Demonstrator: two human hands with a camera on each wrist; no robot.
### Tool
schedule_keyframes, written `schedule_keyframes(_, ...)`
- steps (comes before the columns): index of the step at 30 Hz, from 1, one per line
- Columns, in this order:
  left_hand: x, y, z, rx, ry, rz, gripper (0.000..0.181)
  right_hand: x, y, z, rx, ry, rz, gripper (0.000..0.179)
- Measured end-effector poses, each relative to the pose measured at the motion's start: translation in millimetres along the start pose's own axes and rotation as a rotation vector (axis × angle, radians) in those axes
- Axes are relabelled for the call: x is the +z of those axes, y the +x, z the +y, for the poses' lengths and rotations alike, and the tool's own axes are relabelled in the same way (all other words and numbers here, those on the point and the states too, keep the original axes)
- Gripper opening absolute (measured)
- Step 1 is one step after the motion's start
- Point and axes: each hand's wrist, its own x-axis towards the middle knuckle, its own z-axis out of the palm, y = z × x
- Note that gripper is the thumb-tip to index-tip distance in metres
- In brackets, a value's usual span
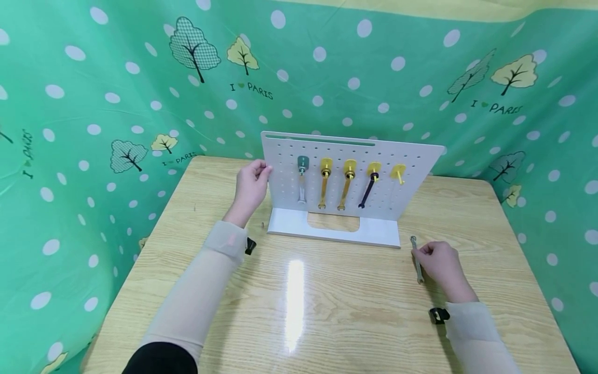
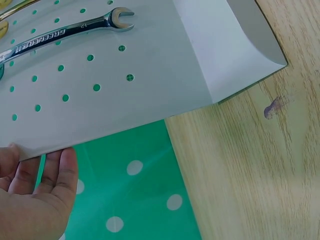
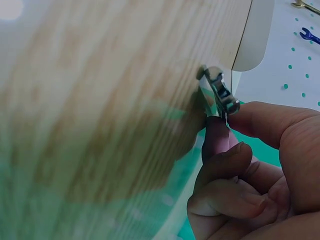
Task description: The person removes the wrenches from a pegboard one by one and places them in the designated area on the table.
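Observation:
My left hand [image 1: 249,188] pinches the left edge of a white pegboard stand [image 1: 282,195], thumb in front and fingers behind, as the left wrist view shows. To the right of the stand, my right hand [image 1: 441,266] pinches a silver combination wrench [image 1: 417,262] between thumb and fingers, low over the table. On the board hang a silver wrench [image 1: 302,188] from a green hook, two gold wrenches [image 1: 324,191] and a dark blue or purple wrench [image 1: 367,193] from yellow hooks. The rightmost yellow hook [image 1: 398,173] bears no wrench.
The stand's white base [image 1: 289,224] has a cutout and rests on the wood-grain table [image 1: 355,301]. A green dotted cloth [image 1: 327,67] hangs behind and at both sides of the table. A light reflection crosses the front middle of the tabletop.

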Motion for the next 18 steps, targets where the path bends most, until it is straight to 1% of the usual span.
schedule_keyframes(8, 0.2, -0.7, 0.0, 0.002, -0.004, 0.004, 0.018, -3.1, -3.3, -1.3, 0.022, -0.029, 0.005, 0.029)
schedule_keyframes(12, 0.6, -0.8, -0.9, 0.008, -0.009, 0.004, 0.019, -4.1, -3.8, -0.8, 0.033, -0.037, -0.009, 0.029)
schedule_keyframes(18, 0.8, -0.6, -0.3, -0.004, -0.009, 0.002, 0.019, -4.2, -3.2, 1.2, 0.041, -0.022, -0.005, 0.031)
